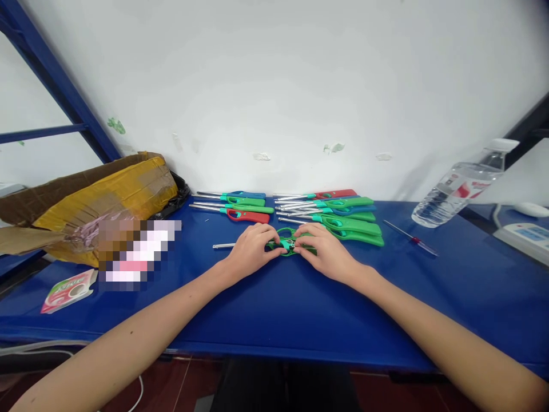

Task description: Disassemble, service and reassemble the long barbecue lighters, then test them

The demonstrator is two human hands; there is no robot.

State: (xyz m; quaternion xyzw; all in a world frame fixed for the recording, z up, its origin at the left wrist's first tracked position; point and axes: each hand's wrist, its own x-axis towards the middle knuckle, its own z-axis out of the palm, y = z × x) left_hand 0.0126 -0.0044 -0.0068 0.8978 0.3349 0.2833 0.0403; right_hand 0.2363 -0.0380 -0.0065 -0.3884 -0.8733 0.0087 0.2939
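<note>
On the blue tabletop [274, 309], a green long-necked lighter [286, 233] lies between my two hands, its metal tube [223, 246] pointing left. Its casing looks opened, with a turquoise trigger and pale wire-like parts showing in the middle. My left hand [254, 247] pinches it near the trigger, thumb and fingers closed. From the other side, the fingertips of my right hand [326, 252] are closed around the inner parts and handle end. My fingers hide much of the handle.
Behind my hands lie a left group of lighters [251, 217] and a larger right group [355, 229]. A screwdriver [416, 240] and a tilted water bottle [450, 191] are at right. At left stand a taped cardboard box [107, 191] and a printed packet [71, 290]. A white wall rises behind.
</note>
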